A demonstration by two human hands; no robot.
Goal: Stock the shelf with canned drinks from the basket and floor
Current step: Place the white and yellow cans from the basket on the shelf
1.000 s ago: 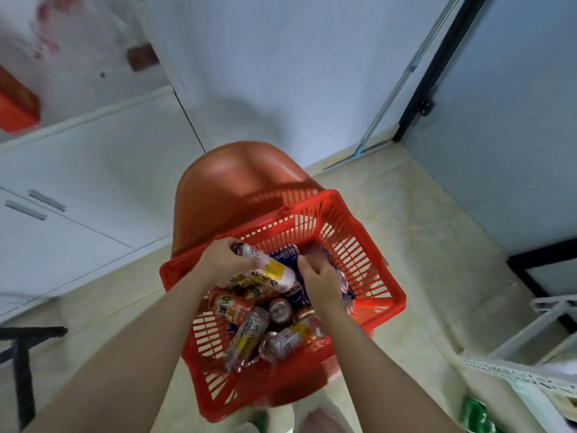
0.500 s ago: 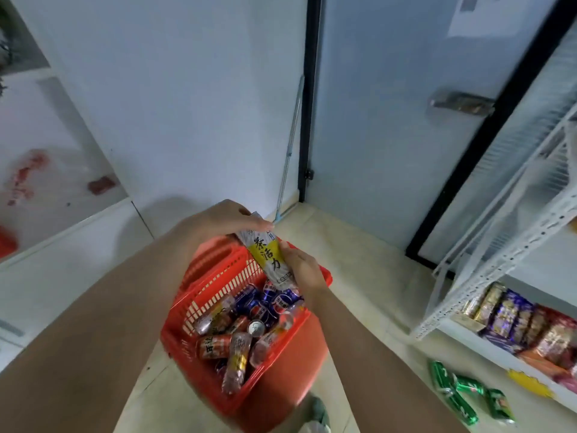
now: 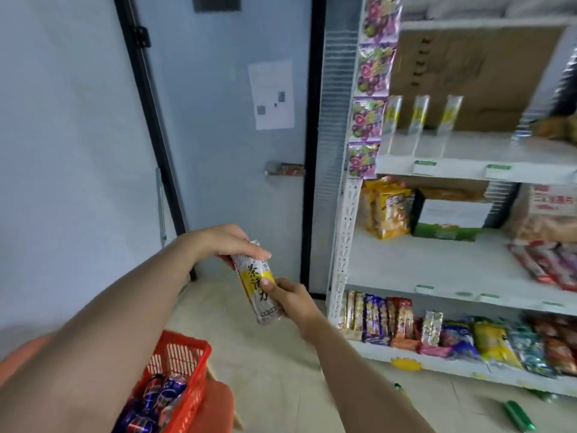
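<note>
My left hand curls over the top end of a slim silver-and-yellow drink can, and my right hand grips its lower half. The can is tilted in mid-air between them. Lower left sits a red plastic basket holding blue cans. To the right stands a white metal shelf, with green cans on the floor nearby.

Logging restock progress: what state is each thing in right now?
slim can: off the basket, tilted, held in both hands
left hand: grips the slim can's top
right hand: holds its lower part
basket: part full
blue cans: heaped in the basket
shelf cans: three, upright in a row
green can: lying on the floor
</note>
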